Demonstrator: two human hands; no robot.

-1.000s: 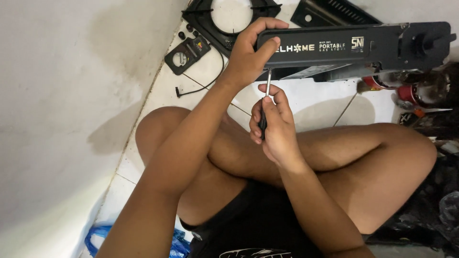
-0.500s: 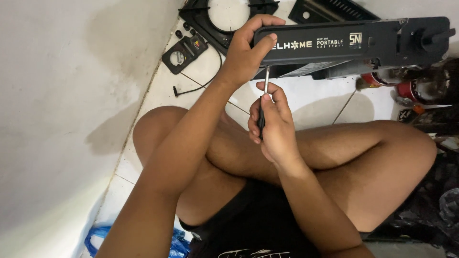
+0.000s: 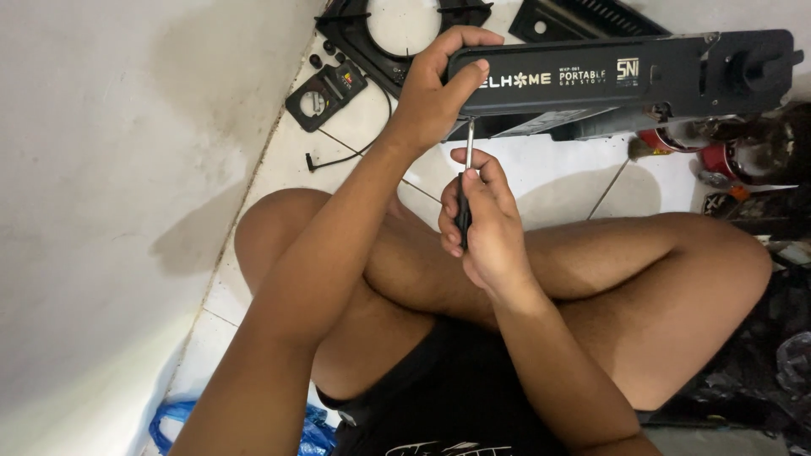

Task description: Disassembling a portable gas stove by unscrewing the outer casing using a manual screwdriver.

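the left hand point(image 3: 431, 101) grips the black stove point(image 3: 625, 80) tight, tipped up on the floor by the wall, so the right hand point(image 3: 486, 224), fingers closed on the screwdriver point(image 3: 464, 198), can reach under it.

Checking my own body in the head view: both arms bare right up to the top of what's visible, no sleeves, no watch, no bands, no gloves. Left hand point(image 3: 435, 93) and right hand point(image 3: 483, 221) bare too, nails short, no rings that I can make out. Legs bare from thigh to knee. Only clothing I see is black: shorts point(image 3: 439, 384) at the lap and a black shirt hem with a pale printed graphic at the bottom edge (cut off, can't read its shape).
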